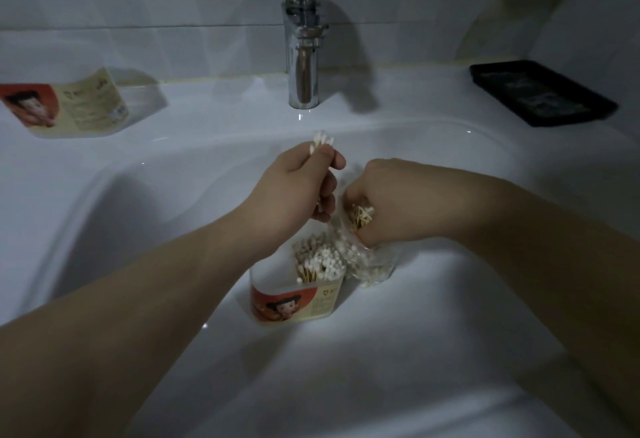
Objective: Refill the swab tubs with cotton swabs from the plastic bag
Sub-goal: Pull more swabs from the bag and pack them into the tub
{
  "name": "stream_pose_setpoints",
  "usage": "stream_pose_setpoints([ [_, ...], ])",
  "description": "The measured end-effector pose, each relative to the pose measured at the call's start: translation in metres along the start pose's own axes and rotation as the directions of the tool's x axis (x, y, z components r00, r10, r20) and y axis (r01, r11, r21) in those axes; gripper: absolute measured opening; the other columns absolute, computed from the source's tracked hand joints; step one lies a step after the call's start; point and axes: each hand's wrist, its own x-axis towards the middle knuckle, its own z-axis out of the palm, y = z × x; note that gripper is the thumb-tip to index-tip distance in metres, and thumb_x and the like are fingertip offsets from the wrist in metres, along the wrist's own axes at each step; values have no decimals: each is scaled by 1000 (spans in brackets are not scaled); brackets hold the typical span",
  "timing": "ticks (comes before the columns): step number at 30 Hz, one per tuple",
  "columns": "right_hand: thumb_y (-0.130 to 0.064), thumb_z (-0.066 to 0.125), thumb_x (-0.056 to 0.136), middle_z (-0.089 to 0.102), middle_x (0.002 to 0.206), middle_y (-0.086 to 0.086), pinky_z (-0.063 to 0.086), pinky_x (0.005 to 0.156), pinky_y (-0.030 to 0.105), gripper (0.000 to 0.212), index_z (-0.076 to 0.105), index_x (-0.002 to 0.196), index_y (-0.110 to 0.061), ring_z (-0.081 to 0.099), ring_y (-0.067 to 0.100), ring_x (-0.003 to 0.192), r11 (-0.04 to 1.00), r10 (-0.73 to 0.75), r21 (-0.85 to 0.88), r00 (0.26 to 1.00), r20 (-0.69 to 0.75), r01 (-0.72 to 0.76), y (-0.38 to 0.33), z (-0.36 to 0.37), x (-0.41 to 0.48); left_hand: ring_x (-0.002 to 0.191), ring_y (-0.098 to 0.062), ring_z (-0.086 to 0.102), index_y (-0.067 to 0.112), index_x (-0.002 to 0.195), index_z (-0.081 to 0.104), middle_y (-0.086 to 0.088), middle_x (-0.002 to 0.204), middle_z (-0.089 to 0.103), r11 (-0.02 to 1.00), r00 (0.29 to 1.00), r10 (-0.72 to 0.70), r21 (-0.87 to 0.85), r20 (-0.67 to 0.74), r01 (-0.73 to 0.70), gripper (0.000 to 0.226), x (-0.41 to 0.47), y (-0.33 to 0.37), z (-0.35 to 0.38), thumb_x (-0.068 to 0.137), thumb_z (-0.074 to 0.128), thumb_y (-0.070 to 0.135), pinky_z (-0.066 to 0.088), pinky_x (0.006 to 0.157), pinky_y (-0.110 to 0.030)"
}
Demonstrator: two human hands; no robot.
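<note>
Nearest, reaching in over the front of the white sink [415, 333]: two bare forearms, one from each side.

Just beyond them, upright on the floor of the basin: a swab tub [294, 301], clear-walled with a red and cream label, open at the top. Partly filled with cotton swabs [320, 263] standing on end, white tips up, crowded toward the right side.

Touching the tub's right side: a plastic bag [370, 264], clear and crumpled, sagging down into the basin, with more swabs visible through it.

Above the bag: right hand [384, 202], fingers curled tight round the bag's upper part, with a cluster of pale stick ends beside the fingers. Whether any swabs are pinched inside that grip: not possible to tell.

Just left of it, above and behind the tub and clear of it: left hand [298, 188], thumb and fingers pinching a bunch of swabs [322, 141], white tips poking out above the knuckles.

Farther back, at the middle of the rear ledge: a chrome tap [303, 57], upright.

On the left ledge, well apart from the hands: a second tub [69, 105] with the same label, tilted, contents unclear.

At the far right corner: a black tray [540, 93], flat and shallow.
</note>
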Motion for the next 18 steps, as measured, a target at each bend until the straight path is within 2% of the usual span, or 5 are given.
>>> stream_pose_setpoints([
  [4, -34, 63, 86, 66, 81, -5, 45, 60, 26, 17, 72, 98, -26, 59, 11, 71, 999, 35, 30, 999, -9, -35, 1, 0, 0, 55, -19, 57, 16, 90, 60, 3, 58, 56, 998, 999, 22, 58, 36, -24, 30, -2, 0, 2, 109, 39, 26, 49, 59, -33],
  [9, -27, 62, 83, 66, 80, -4, 53, 67, 31, 10, 67, 91, -27, 61, 13, 73, 995, 72, 67, 996, 49, -75, 4, -6, -1, 53, -23, 64, 14, 90, 60, -4, 79, 76, 971, 994, 65, 223, 93, -84, 32, -5, -4, 0, 109, 39, 31, 41, 47, -28],
  [14, -34, 62, 86, 66, 82, -8, 53, 69, 30, 15, 70, 97, -28, 61, 13, 76, 991, 90, 101, 996, 28, -92, 7, -8, -4, 54, -21, 64, 15, 83, 60, -7, 68, 71, 966, 994, 85, 238, 63, -98, 34, -2, -5, -1, 108, 43, 30, 49, 48, -30],
  [16, -34, 62, 87, 68, 86, -8, 57, 75, 34, 22, 72, 106, -31, 63, 13, 79, 994, 84, 73, 996, 22, -86, 4, -6, -3, 52, -17, 60, 17, 80, 59, -4, 62, 68, 952, 993, 111, 281, 38, -117, 35, -1, -6, -3, 107, 43, 30, 50, 50, -30],
  [18, -28, 62, 85, 71, 87, -3, 58, 75, 35, 23, 74, 104, -26, 65, 18, 80, 996, 86, 21, 996, 22, -86, 2, -5, -1, 48, -14, 57, 19, 78, 59, 1, 58, 65, 936, 990, 140, 323, 22, -140, 35, -1, -6, -4, 107, 43, 30, 48, 49, -27],
])
